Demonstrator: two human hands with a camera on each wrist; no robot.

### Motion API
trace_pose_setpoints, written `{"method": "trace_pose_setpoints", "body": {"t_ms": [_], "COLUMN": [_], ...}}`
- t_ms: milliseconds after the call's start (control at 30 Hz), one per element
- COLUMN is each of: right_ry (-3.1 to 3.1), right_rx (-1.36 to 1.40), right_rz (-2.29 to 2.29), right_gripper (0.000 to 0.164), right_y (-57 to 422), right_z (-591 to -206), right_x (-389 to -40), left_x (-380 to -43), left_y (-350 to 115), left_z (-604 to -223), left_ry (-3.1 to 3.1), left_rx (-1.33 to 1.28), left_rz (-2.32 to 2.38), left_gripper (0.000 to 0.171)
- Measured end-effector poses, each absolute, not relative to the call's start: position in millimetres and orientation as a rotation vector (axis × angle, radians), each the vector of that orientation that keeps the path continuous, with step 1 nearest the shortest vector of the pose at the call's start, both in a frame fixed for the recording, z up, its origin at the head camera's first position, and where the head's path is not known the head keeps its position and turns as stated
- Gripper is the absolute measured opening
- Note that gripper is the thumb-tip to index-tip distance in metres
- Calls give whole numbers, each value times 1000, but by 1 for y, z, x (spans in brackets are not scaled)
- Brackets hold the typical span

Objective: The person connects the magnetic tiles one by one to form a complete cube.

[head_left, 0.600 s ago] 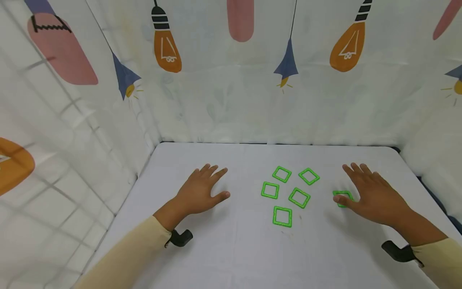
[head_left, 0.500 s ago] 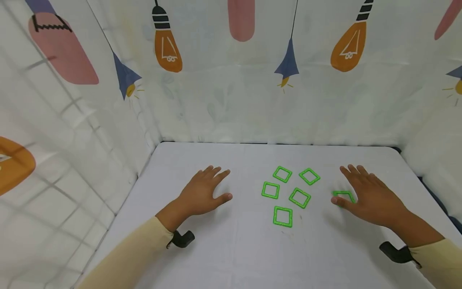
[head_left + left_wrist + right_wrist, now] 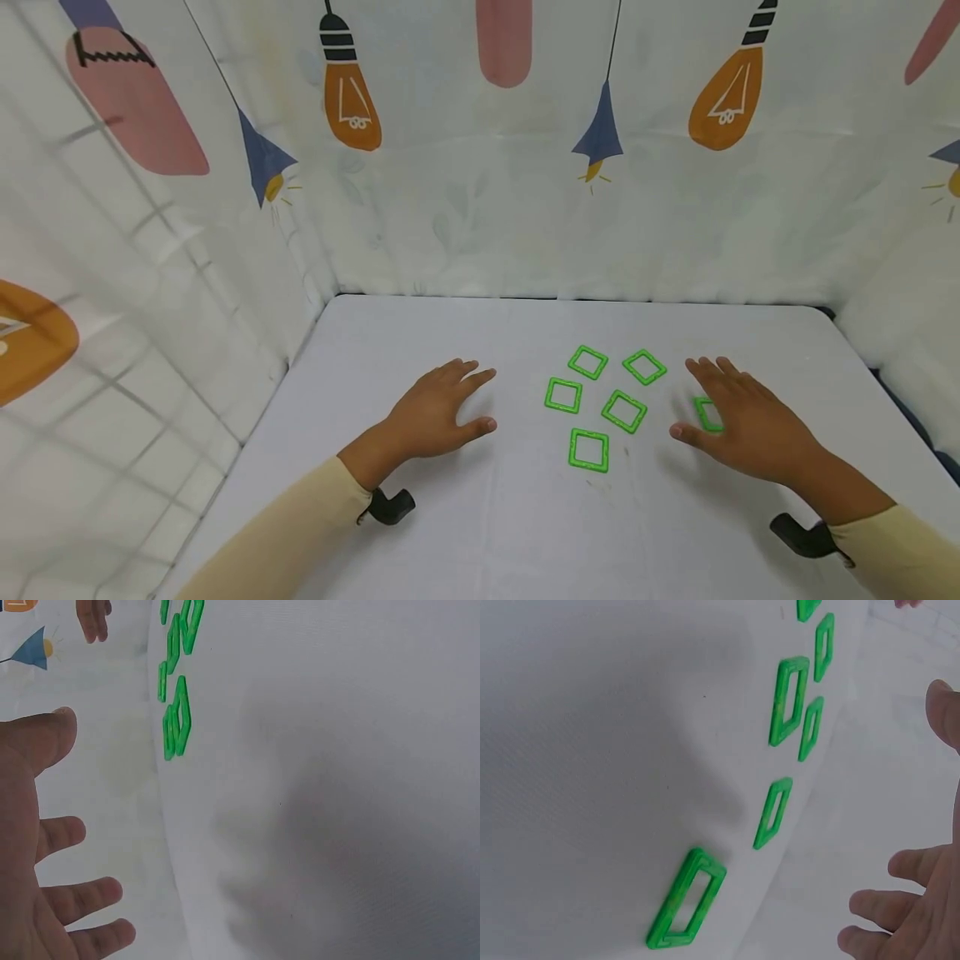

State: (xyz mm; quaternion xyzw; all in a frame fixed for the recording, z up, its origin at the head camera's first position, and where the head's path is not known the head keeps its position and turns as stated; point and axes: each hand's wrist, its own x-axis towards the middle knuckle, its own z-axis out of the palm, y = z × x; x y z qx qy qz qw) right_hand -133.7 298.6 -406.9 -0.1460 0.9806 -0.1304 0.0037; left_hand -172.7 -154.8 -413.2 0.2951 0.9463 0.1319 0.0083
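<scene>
White cloth (image 3: 465,167) printed with light bulbs and lamps backs and flanks a white-covered table (image 3: 480,533).

Left hand (image 3: 429,412): fingers (image 3: 86,898) extended with slight bend, gaps between them in left wrist view; thumb set well away from the forefinger. Holds nothing; raised above the table, shadow below.

Right hand (image 3: 759,427): fingers (image 3: 885,907) likewise extended and apart, thumb well separated. Nothing gripped. Nearest item is a green square frame (image 3: 673,898), flat on the table; head view shows it partly covered by this hand, right wrist view shows it clear of the fingers, so no contact.

Between the hands, closer to the right: five more green square frames, all lying flat, turned at differing angles, no two seen touching from the head view. Nearest frame (image 3: 573,448) sits closest to the person; two middle frames lie beyond it, then two far frames toward the back edge. Left hand is apart from the whole group.

Farther out: a black bracket (image 3: 392,507) at the left wrist, a black mount (image 3: 804,537) at the right; cream sleeves (image 3: 285,533) cover both forearms. Grid-like shadow falls across the cloth at left.
</scene>
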Motion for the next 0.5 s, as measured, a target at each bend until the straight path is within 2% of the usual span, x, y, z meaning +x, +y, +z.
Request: {"method": "trace_pose_setpoints", "body": {"t_ms": [500], "right_ry": [3088], "right_rx": [-500], "right_rz": [-409], "right_gripper": [102], "right_y": [274], "right_z": [-415], "right_x": [-127], "left_x": [-162], "left_y": [-138], "left_z": [-423], "left_ry": [2873], "left_rx": [976], "left_rz": [446], "left_gripper": [71]}}
